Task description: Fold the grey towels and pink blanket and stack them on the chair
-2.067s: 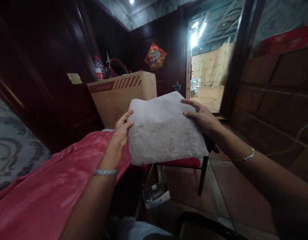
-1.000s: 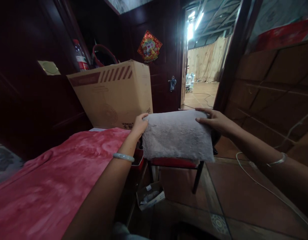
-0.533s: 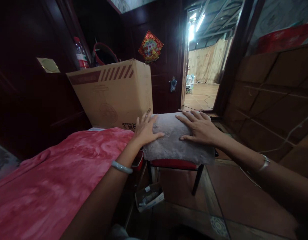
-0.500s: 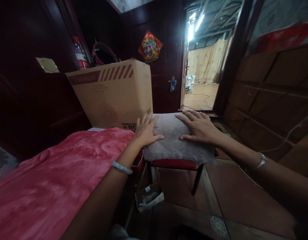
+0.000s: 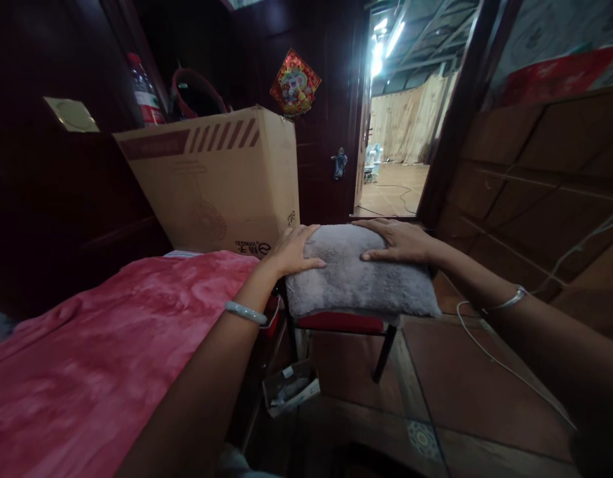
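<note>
Before us, a grey plush cushion (image 5: 358,285) lies over the red seat of a chair (image 5: 339,322) with dark legs; its near edge shows just above the seat's front, and it hides the rest of the seat. Our left hand (image 5: 293,252) is unclenched, laid on the cushion's far left part with the thumb stretched inward. Our right hand (image 5: 400,243) is likewise spread, resting along the far right part, its thumb pointing toward the left one. We wear a pale bangle (image 5: 245,312) on the left wrist and a silver bracelet (image 5: 508,300) on the right. Below, near the chair's legs, a small open box (image 5: 306,393) sits on the floor (image 5: 480,378), where a white cable (image 5: 490,356) curves off to the right. To our left spreads a pink blanket (image 5: 121,332); behind it stands a large cardboard box (image 5: 226,172) with upside-down lettering. Beyond, a diamond-shaped red decoration (image 5: 295,83) hangs on a dark door (image 5: 316,139).
</note>
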`<action>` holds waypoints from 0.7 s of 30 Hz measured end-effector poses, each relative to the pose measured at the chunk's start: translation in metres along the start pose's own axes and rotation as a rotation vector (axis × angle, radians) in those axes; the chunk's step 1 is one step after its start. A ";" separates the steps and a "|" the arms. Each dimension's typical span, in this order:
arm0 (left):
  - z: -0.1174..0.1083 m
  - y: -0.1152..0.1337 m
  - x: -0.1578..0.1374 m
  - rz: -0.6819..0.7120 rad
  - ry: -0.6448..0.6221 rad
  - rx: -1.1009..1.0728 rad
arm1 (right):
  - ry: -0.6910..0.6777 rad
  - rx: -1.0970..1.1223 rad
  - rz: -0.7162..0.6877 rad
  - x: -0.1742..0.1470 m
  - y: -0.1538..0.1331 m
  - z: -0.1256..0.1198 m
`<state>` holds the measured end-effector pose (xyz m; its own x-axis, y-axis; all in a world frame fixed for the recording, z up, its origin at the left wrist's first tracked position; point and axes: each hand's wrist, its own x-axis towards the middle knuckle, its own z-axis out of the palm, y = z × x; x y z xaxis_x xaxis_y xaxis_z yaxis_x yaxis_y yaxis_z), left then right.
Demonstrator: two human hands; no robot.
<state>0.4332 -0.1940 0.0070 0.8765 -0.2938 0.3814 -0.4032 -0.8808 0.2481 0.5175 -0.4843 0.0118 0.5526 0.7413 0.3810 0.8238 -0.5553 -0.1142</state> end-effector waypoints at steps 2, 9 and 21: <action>0.001 -0.001 -0.002 0.001 0.006 0.016 | 0.013 0.001 -0.020 -0.001 0.001 0.004; 0.001 0.004 -0.016 -0.079 0.017 0.070 | 0.027 -0.017 -0.035 -0.003 0.003 0.007; -0.003 -0.015 -0.121 -0.168 0.111 0.049 | 0.114 -0.117 -0.053 0.036 -0.057 -0.006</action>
<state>0.3328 -0.1441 -0.0403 0.8947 -0.1012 0.4350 -0.2387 -0.9316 0.2741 0.4896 -0.4283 0.0376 0.4851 0.7270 0.4860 0.8274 -0.5614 0.0140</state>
